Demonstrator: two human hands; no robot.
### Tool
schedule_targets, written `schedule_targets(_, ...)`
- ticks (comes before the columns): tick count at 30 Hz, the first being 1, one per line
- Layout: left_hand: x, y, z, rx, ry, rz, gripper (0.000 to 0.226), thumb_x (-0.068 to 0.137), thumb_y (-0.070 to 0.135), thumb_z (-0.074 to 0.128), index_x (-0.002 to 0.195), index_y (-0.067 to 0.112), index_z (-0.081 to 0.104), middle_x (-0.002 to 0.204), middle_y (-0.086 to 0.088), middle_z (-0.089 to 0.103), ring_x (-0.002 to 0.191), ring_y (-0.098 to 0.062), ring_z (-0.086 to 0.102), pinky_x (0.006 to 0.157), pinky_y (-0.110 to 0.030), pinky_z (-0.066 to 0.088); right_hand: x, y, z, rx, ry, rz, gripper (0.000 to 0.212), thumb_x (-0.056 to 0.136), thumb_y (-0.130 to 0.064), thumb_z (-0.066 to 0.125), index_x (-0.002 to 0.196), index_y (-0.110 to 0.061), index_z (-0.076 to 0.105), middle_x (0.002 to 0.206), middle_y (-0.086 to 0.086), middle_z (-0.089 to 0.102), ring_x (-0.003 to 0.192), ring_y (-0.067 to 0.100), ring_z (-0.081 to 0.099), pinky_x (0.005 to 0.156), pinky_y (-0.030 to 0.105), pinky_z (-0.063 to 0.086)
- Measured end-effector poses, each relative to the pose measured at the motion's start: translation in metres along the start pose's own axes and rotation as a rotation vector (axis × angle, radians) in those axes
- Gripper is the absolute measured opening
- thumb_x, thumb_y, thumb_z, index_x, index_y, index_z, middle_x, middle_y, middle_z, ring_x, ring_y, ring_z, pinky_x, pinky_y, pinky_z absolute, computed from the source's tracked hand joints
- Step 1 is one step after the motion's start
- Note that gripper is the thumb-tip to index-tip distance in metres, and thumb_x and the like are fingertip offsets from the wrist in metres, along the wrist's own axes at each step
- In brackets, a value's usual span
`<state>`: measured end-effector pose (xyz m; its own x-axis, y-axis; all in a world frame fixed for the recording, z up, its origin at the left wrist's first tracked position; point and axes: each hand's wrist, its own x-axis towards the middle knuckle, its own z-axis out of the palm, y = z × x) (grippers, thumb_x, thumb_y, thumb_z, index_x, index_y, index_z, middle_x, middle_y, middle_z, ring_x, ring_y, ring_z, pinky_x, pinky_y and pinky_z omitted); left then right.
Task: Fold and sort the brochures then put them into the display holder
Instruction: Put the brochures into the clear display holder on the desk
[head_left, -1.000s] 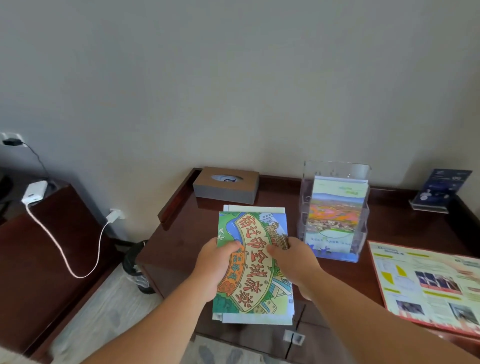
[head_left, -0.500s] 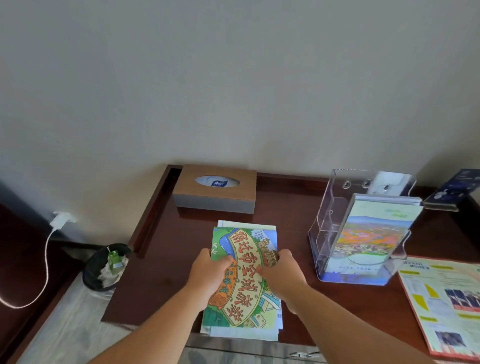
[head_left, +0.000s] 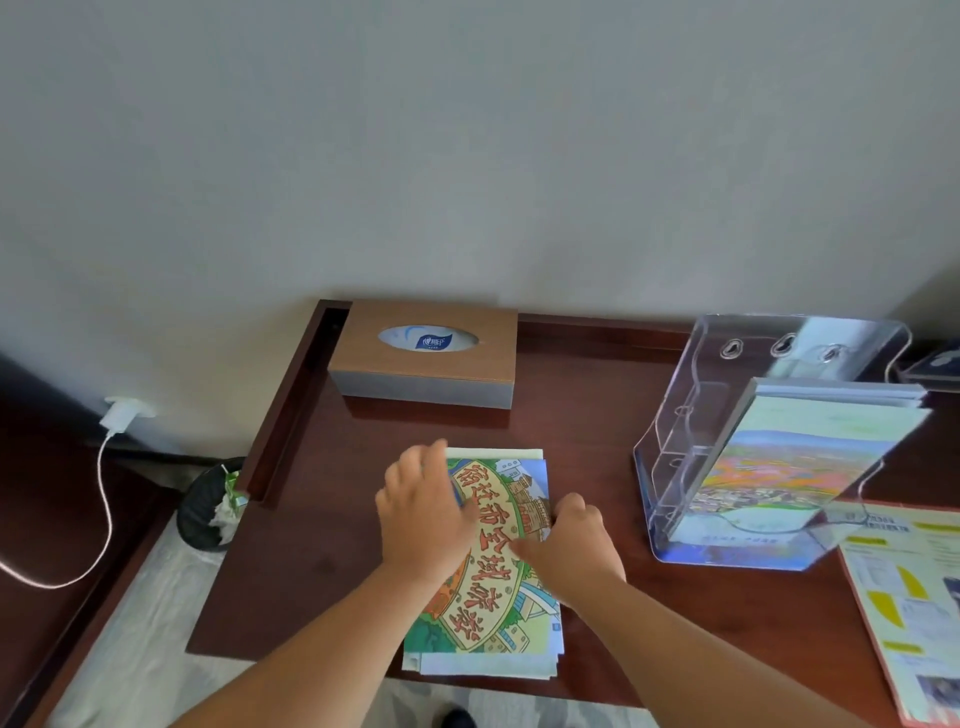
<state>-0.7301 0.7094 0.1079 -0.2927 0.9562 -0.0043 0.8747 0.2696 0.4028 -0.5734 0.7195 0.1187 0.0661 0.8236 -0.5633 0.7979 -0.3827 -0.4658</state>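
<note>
A stack of folded brochures (head_left: 498, 587) lies flat near the front of the dark wooden desk (head_left: 322, 545); its top cover shows a green cartoon map with a cream banner of red characters. My left hand (head_left: 423, 512) presses flat on the stack's left half, fingers spread. My right hand (head_left: 569, 551) rests on the right edge with curled fingers, thumb on the cover. To the right stands a clear acrylic display holder (head_left: 727, 415) with landscape-cover brochures (head_left: 800, 467) in its front pocket.
A brown tissue box (head_left: 426, 356) sits at the back of the desk. An unfolded leaflet (head_left: 914, 603) lies at the right edge. Left of the desk are a black bin (head_left: 205, 506) on the floor and a white charger with cable (head_left: 117, 415).
My left hand has opened and slid up over the stack's left side. The stack now lies flat on the desk. The camera has tilted down and moved closer.
</note>
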Motion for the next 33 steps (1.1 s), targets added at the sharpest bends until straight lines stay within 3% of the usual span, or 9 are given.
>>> schedule_targets(4, 0.025, 0.025, 0.007, 0.182, -0.188, 0.294, 0.06, 0.088, 0.046, 0.056, 0.141, 0.024, 0.04, 0.136, 0.004, 0.047, 0.133, -0.021, 0.034, 0.108, -0.04, 0.026, -0.004, 0.008, -0.003, -0.039, -0.035, 0.015, 0.049, 0.081, -0.043, 0.074, 0.105, -0.016, 0.041, 0.102, 0.0, 0.059, 0.09, 0.02, 0.064, 0.067, 0.034, 0.053)
schedule_targets(8, 0.031, 0.037, 0.017, 0.334, -0.236, 0.295, 0.054, 0.084, 0.054, 0.058, 0.127, 0.022, 0.049, 0.12, 0.0, 0.049, 0.118, -0.023, 0.043, 0.102, -0.04, 0.029, -0.001, 0.018, -0.005, -0.016, -0.049, 0.01, 0.04, 0.085, -0.04, 0.07, 0.101, -0.018, 0.041, 0.085, -0.006, 0.06, 0.072, 0.011, 0.059, 0.05, 0.025, 0.04)
schedule_targets(12, 0.036, 0.043, 0.017, 0.315, -0.212, 0.227, 0.043, 0.084, 0.056, 0.059, 0.107, 0.02, 0.052, 0.108, 0.0, 0.047, 0.105, -0.023, 0.042, 0.092, -0.036, 0.033, 0.0, 0.024, -0.008, 0.037, -0.073, 0.021, 0.039, 0.084, -0.04, 0.071, 0.102, -0.019, 0.044, 0.082, -0.006, 0.06, 0.067, 0.009, 0.058, 0.049, 0.024, 0.041)
schedule_targets(16, 0.044, 0.045, 0.001, 0.12, -0.233, 0.091, 0.033, 0.089, 0.051, 0.052, 0.096, 0.019, 0.056, 0.1, 0.0, 0.048, 0.097, -0.023, 0.05, 0.086, -0.039, 0.039, -0.002, 0.024, -0.016, 0.14, -0.081, -0.02, 0.033, 0.081, -0.04, 0.072, 0.094, -0.022, 0.048, 0.081, -0.006, 0.062, 0.059, 0.008, 0.055, 0.047, 0.023, 0.042)
schedule_targets(21, 0.059, 0.034, -0.041, -0.335, -0.166, -0.033, 0.04, 0.096, 0.042, 0.049, 0.068, 0.016, 0.037, 0.067, 0.001, 0.043, 0.062, -0.019, 0.045, 0.053, -0.034, 0.028, -0.017, 0.021, -0.054, 0.289, -0.146, -0.142, 0.02, 0.083, -0.03, 0.073, 0.094, -0.02, 0.061, 0.088, -0.006, 0.07, 0.076, 0.009, 0.068, 0.06, 0.026, 0.054)
schedule_targets(24, 0.066, 0.029, -0.061, -0.579, -0.193, -0.139, 0.039, 0.097, 0.044, 0.05, 0.075, 0.011, 0.047, 0.073, -0.005, 0.052, 0.067, -0.022, 0.053, 0.058, -0.035, 0.034, -0.028, 0.015, -0.088, 0.397, -0.041, -0.208, 0.007, 0.088, -0.022, 0.069, 0.087, -0.016, 0.064, 0.079, -0.001, 0.074, 0.075, 0.019, 0.072, 0.07, 0.038, 0.061)
schedule_targets(26, 0.068, 0.031, -0.07, -0.631, -0.224, -0.149, 0.031, 0.096, 0.039, 0.053, 0.09, 0.01, 0.054, 0.087, -0.007, 0.061, 0.083, -0.026, 0.06, 0.066, -0.036, 0.039, -0.035, 0.008, -0.111, 0.314, 0.073, -0.287, 0.009, 0.089, -0.022, 0.067, 0.083, -0.019, 0.061, 0.075, -0.002, 0.073, 0.067, 0.01, 0.069, 0.06, 0.028, 0.058)
schedule_targets(31, 0.064, 0.07, -0.103, -0.312, 0.008, 0.357, 0.027, 0.093, 0.021, 0.057, 0.12, 0.017, 0.057, 0.114, 0.007, 0.058, 0.107, -0.008, 0.053, 0.09, -0.029, 0.043, -0.049, -0.009, -0.148, -0.121, 0.189, -0.456, 0.011, 0.092, -0.026, 0.061, 0.085, -0.021, 0.053, 0.071, -0.003, 0.061, 0.055, 0.009, 0.053, 0.047, 0.026, 0.037)
schedule_targets(33, 0.053, 0.097, -0.116, -0.244, -0.094, 0.541, 0.03, 0.093, 0.022, 0.054, 0.122, 0.022, 0.058, 0.114, 0.012, 0.061, 0.105, -0.004, 0.056, 0.089, -0.025, 0.044, -0.053, -0.014, -0.158, -0.174, 0.178, -0.479, 0.01, 0.093, -0.026, 0.061, 0.086, -0.023, 0.054, 0.069, -0.007, 0.057, 0.054, 0.008, 0.052, 0.047, 0.025, 0.037)
